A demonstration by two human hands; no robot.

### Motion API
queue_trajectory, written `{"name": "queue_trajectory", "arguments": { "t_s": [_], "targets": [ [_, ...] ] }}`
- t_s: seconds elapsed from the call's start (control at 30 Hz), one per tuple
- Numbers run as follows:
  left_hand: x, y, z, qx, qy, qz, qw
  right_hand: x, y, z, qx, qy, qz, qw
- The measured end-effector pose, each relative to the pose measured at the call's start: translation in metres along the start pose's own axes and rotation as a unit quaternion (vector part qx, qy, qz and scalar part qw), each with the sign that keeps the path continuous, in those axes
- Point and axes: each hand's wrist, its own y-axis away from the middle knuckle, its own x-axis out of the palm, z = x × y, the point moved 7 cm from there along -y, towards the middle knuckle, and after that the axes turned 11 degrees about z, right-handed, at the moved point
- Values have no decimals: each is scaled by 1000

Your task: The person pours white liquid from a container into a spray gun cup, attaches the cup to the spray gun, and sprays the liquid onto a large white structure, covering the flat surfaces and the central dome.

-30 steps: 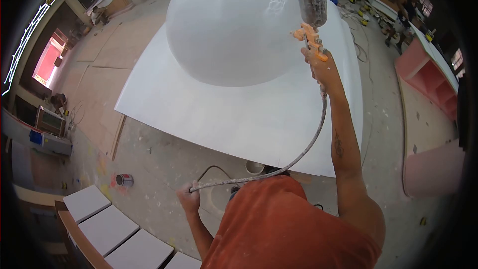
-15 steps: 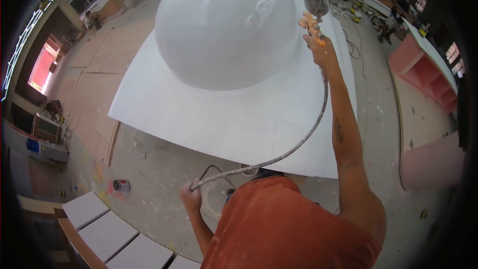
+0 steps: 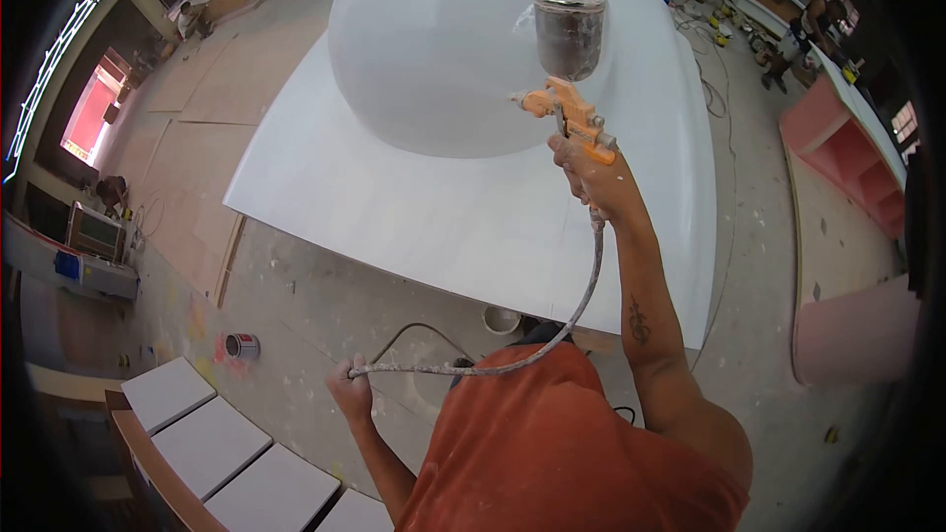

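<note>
My right hand [image 3: 591, 177] is wrapped round the handle of an orange spray gun [image 3: 567, 110], whose metal cup [image 3: 570, 34] sits on top. The nozzle points left, toward a large glossy white dome [image 3: 443, 59]. This dome stands on a broad white base [image 3: 443, 222]. From the gun's handle a grey hose [image 3: 522, 360] curves down and left to my left hand [image 3: 350, 389], which is closed round it beyond the base's near edge.
White panels [image 3: 212, 453] lie at the lower left, near an open paint can [image 3: 241, 346]. A bucket [image 3: 502, 319] stands under the base's near edge. Pink shelving [image 3: 847, 148] is at right, with a person [image 3: 793, 39] behind. Another person [image 3: 192, 20] crouches far left.
My right hand has moved left and nearer with the spray gun, which is now in front of the dome. My left hand has shifted slightly left with the hose.
</note>
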Motion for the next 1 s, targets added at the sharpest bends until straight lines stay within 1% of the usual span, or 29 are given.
{"name": "queue_trajectory", "arguments": {
  "t_s": [0.07, 0.1, 0.13, 0.17, 0.23, 0.3, 0.33, 0.4, 0.43, 0.5, 0.53, 0.6, 0.63, 0.73, 0.8, 0.83, 0.87, 0.9, 0.97, 1.0],
  "targets": [
    [-2, 0, 2, 6, -3, 8, 1000, -7, 3, -8, 14, 19, -41, 999],
    [0, 0, 1, 14, -6, 15, 1000, -12, 2, -15, 14, 19, -42, 999],
    [-1, -1, 8, 16, -4, 16, 1000, -16, 1, -24, 17, 32, -78, 996],
    [2, -2, 13, 17, 6, 20, 1000, -25, -1, -32, 19, 45, -113, 992],
    [8, -1, 6, 19, 17, 26, 999, -53, -9, -40, 33, 57, -131, 989],
    [20, -5, -9, 17, 6, 35, 999, -86, -19, -34, -13, 56, -201, 978],
    [26, -6, -20, 19, 6, 37, 999, -105, -29, -36, -13, 56, -204, 977],
    [36, -10, -36, 18, 19, 45, 999, -139, -46, -25, -83, 87, -248, 961],
    [42, -10, -45, 21, 18, 48, 998, -153, -55, -23, -83, 85, -253, 960],
    [49, -11, -55, 28, 11, 62, 998, -166, -60, -9, -101, 147, -301, 937],
    [53, -12, -58, 29, 11, 64, 997, -170, -60, -9, -100, 146, -303, 936],
    [59, -12, -63, 28, 10, 68, 997, -167, -55, -1, -68, 150, -293, 942],
    [61, -15, -70, 29, 9, 69, 997, -167, -53, 2, -67, 149, -294, 942],
    [55, -11, -61, 23, 12, 53, 998, -140, -34, -18, -22, 157, -224, 962],
    [41, -6, -43, 10, 5, 16, 1000, -111, -19, -31, -3, 120, -186, 975],
    [37, -4, -34, 8, 4, 15, 1000, -92, -10, -35, 19, 87, -164, 982],
    [31, -1, -27, 3, 9, 5, 1000, -81, -8, -43, 27, 88, -132, 987],
    [25, 1, -21, -2, 13, -6, 1000, -67, -7, -48, 16, 61, -109, 992],
    [13, 4, -19, -2, 5, -15, 1000, -37, 3, -43, 45, 12, -59, 997],
    [6, 6, -18, -3, -1, -23, 1000, -25, 6, -41, 46, 12, -54, 997]
  ]
}}
